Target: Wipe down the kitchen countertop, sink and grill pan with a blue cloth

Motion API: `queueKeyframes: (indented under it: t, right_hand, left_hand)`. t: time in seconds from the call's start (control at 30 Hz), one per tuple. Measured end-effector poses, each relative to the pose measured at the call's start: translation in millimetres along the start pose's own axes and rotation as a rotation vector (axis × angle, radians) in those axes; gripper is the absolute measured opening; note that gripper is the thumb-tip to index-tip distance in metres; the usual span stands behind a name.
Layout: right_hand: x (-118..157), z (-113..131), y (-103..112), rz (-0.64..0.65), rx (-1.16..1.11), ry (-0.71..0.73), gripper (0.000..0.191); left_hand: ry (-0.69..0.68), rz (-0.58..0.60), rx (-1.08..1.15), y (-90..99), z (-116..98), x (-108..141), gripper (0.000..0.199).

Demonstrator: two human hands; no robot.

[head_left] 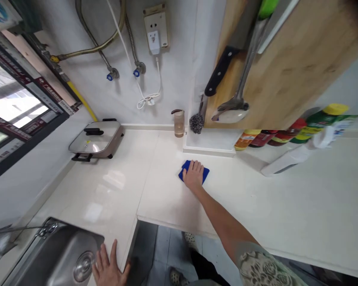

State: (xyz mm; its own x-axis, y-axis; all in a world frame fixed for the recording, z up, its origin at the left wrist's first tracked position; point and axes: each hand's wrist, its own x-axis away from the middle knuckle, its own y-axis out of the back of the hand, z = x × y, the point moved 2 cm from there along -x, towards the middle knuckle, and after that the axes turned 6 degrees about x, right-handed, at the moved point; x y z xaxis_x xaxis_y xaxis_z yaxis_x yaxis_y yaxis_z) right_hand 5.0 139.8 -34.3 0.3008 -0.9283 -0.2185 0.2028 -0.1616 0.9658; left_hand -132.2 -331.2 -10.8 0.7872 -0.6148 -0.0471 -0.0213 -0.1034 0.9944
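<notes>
My right hand presses a folded blue cloth down on the white countertop, near the inner corner of the counter. The fingers lie over the cloth and hide its middle; its corners stick out on both sides. At the lower left, my left hand rests on the counter edge beside the steel sink. Its fingers are spread and nothing is in it.
An electric pan with a lid sits in the back left corner. A clear cup stands against the wall. Several bottles line the right. A knife and a steel scrubber hang above the counter.
</notes>
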Motion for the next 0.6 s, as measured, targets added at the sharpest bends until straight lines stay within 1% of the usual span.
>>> queueKeyframes:
  t: [0.07, 0.13, 0.2, 0.27, 0.33, 0.4, 0.5, 0.6]
  right_hand:
    - [16.4, 40.4, 3.1, 0.058, -0.037, 0.115, 0.071]
    - [38.8, 71.1, 9.2, 0.095, -0.080, 0.217, 0.070]
    - [63.7, 90.2, 17.0, 0.121, -0.121, 0.298, 0.070]
    - [88.3, 98.0, 25.2, 0.145, -0.152, 0.364, 0.071]
    - [111.0, 95.6, 33.5, 0.168, -0.175, 0.433, 0.071]
    - [131.0, 84.7, 41.5, 0.182, -0.189, 0.497, 0.072]
    - [155.9, 55.8, 52.0, 0.184, -0.191, 0.541, 0.072]
    - [175.6, 19.1, 60.0, 0.161, -0.180, 0.520, 0.072]
  left_hand:
    - [0.010, 0.008, -0.012, 1.4, 0.9, 1.0, 0.070]
    - [0.014, 0.003, -0.019, 1.9, 1.2, 1.6, 0.070]
    - [0.016, -0.006, -0.021, 1.8, 0.8, 1.7, 0.068]
    - [0.028, -0.015, -0.019, 1.3, 0.4, 1.5, 0.067]
    - [0.043, -0.017, -0.007, 0.4, 0.7, 1.2, 0.068]
    - [0.037, -0.017, 0.014, -1.0, 1.5, 1.2, 0.068]
    - [-0.006, -0.047, 0.041, -2.9, 3.0, 1.1, 0.067]
    - [-0.052, -0.073, 0.061, -4.9, 4.5, -0.2, 0.069]
